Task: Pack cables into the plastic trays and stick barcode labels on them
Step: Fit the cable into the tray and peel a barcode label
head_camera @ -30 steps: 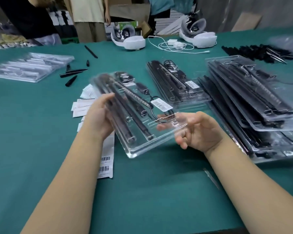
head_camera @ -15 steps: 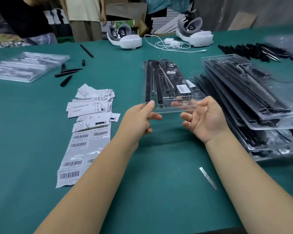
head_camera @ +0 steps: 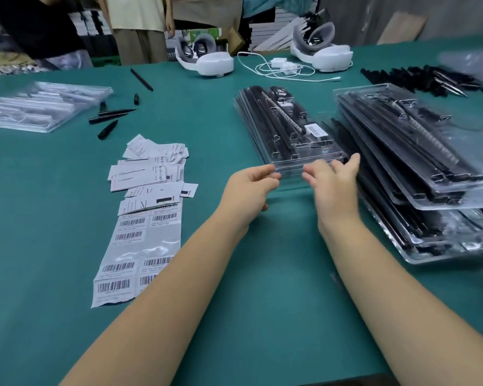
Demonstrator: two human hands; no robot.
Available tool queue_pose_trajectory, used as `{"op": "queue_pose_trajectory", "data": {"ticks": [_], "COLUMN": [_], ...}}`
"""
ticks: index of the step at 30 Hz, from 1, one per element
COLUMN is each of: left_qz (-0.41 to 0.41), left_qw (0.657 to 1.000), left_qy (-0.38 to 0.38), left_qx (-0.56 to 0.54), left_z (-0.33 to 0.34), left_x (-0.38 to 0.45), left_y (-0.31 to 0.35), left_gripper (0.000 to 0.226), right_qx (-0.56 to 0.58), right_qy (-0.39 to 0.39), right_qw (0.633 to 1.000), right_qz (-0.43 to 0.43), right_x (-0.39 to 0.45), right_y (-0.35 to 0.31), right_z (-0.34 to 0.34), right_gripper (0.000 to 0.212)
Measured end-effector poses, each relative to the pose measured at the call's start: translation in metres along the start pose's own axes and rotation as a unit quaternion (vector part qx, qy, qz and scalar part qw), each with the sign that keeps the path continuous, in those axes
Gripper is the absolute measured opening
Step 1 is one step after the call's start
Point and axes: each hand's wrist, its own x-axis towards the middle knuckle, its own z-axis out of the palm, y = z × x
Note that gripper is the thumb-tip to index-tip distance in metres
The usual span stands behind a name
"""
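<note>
A packed tray [head_camera: 290, 129] lies on top of a small pile of trays on the green table [head_camera: 39, 190], at about 12 o'clock from the hands. It is clear plastic with black cables inside. A white label [head_camera: 314, 130] with a barcode sits on its lid.

The left hand [head_camera: 248, 190] is at the near left corner of the tray. Its thumb and fingers are bent and close on the tray's edge, a narrow pinch. The right hand [head_camera: 332, 182] is at the near right corner. It is blurred. Its fingers look fairly straight and reach to the edge, with the thumb up by the corner. I cannot tell if it grips the tray.

At 3 o'clock from the hands is a big pile [head_camera: 418, 162] of packed trays, tipped and messy. It is just beside the small pile.

At 9 o'clock lies a label sheet [head_camera: 140, 246] with barcodes, and loose white slips [head_camera: 151, 168] above it. At 10 o'clock, well apart, are empty trays [head_camera: 39, 107] and some black tips [head_camera: 109, 121]. At 12 o'clock, far off, are two white headsets [head_camera: 207, 59] and a white cord [head_camera: 279, 68].
</note>
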Motion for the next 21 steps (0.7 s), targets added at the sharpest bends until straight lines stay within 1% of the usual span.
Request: {"op": "queue_pose_trajectory", "data": {"ticks": [1, 2, 4, 5, 6, 7, 8, 9, 10, 11, 12, 13, 15, 17, 21], "left_qz": [-0.008, -0.018, -0.034, -0.031, -0.014, 0.018, 0.059, 0.104, 0.144, 0.171, 0.186, 0.191, 0.196, 0.201, 0.200], "left_qw": [1.000, 1.000, 0.999, 0.998, 0.996, 0.990, 0.970, 0.932, 0.884, 0.842, 0.809, 0.787, 0.768, 0.764, 0.781], "left_qy": [0.000, 0.005, 0.035, 0.053, 0.067, 0.074, 0.078, 0.081, 0.080, 0.073, 0.061, 0.054, 0.063, 0.080, 0.071], "left_qx": [0.010, 0.016, 0.015, 0.021, 0.049, 0.117, 0.221, 0.338, 0.437, 0.507, 0.554, 0.584, 0.607, 0.608, 0.588], "left_z": [0.000, -0.001, -0.003, -0.003, -0.003, -0.002, 0.000, 0.003, 0.006, 0.010, 0.013, 0.016, 0.019, 0.021, 0.023], "left_x": [0.002, 0.004, 0.011, 0.015, 0.018, 0.020, 0.022, 0.025, 0.029, 0.033, 0.036, 0.039, 0.042, 0.043, 0.043], "left_y": [0.001, 0.002, 0.004, 0.004, 0.005, 0.006, 0.007, 0.007, 0.007, 0.006, 0.004, 0.002, 0.000, -0.002, -0.003], "left_gripper": [0.033, 0.034, 0.042, 0.047, 0.053, 0.057, 0.059, 0.060, 0.059, 0.056, 0.050, 0.043, 0.028, 0.022, 0.036], "right_qx": [-0.112, -0.221, -0.389, -0.442, -0.479, -0.503, -0.518, -0.526, -0.528, -0.527, -0.527, -0.525, -0.519, -0.508, -0.479], "right_qy": [0.001, -0.002, -0.026, -0.050, -0.077, -0.099, -0.116, -0.128, -0.138, -0.146, -0.152, -0.157, -0.158, -0.157, -0.154], "right_qw": [0.993, 0.972, 0.908, 0.881, 0.861, 0.846, 0.837, 0.830, 0.828, 0.827, 0.827, 0.828, 0.832, 0.839, 0.858], "right_qz": [-0.038, -0.084, -0.156, -0.162, -0.155, -0.144, -0.135, -0.132, -0.129, -0.127, -0.125, -0.122, -0.116, -0.112, -0.107], "right_x": [-0.004, -0.007, -0.007, -0.005, -0.002, -0.001, 0.000, 0.002, 0.004, 0.005, 0.007, 0.008, 0.010, 0.010, 0.012], "right_y": [0.003, 0.008, 0.014, 0.015, 0.016, 0.016, 0.017, 0.017, 0.017, 0.017, 0.018, 0.018, 0.019, 0.018, 0.016], "right_z": [0.003, 0.005, 0.004, 0.004, 0.003, 0.002, 0.002, 0.000, -0.001, -0.003, -0.004, -0.005, -0.006, -0.005, -0.004], "right_gripper": [0.084, 0.083, 0.080, 0.079, 0.078, 0.077, 0.077, 0.076, 0.076, 0.075, 0.074, 0.073, 0.071, 0.070, 0.068]}}
